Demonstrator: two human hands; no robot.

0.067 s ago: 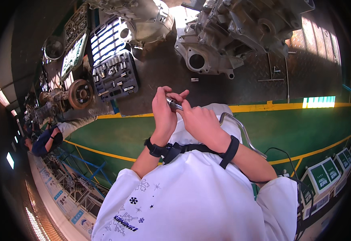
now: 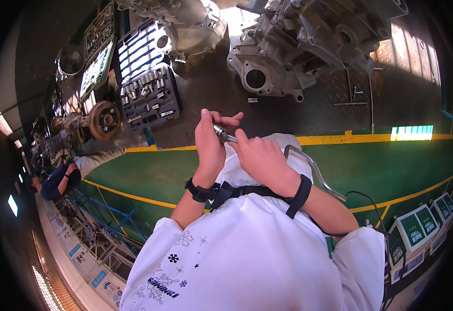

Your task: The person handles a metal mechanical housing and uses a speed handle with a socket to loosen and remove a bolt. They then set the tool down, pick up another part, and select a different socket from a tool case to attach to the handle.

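Observation:
In front of my waist, my left hand (image 2: 209, 147) curls round a shiny metal socket (image 2: 218, 129), its thumb raised and its fingertips showing beyond. My right hand (image 2: 261, 156) grips the steel shaft just behind that socket. A bent steel crank bar (image 2: 313, 168) comes out behind my right wrist; it looks like the handle of the same speed brace, though my right hand hides the join. On the dark bench ahead lies a loose socket (image 2: 252, 100). To the left, an open socket case (image 2: 151, 98) holds several sockets.
A large metal gearbox housing (image 2: 299, 52) and a second casting (image 2: 195, 31) stand on the bench (image 2: 200, 93). At the right lie thin T-shaped rods (image 2: 351, 103). A rusty brake drum (image 2: 104, 120) sits left. Another person (image 2: 60, 181) bends over the bench at far left.
My left thumb has straightened a little, lifting away from the socket, and the left fingers have shifted slightly. The right hand keeps its hold on the shaft.

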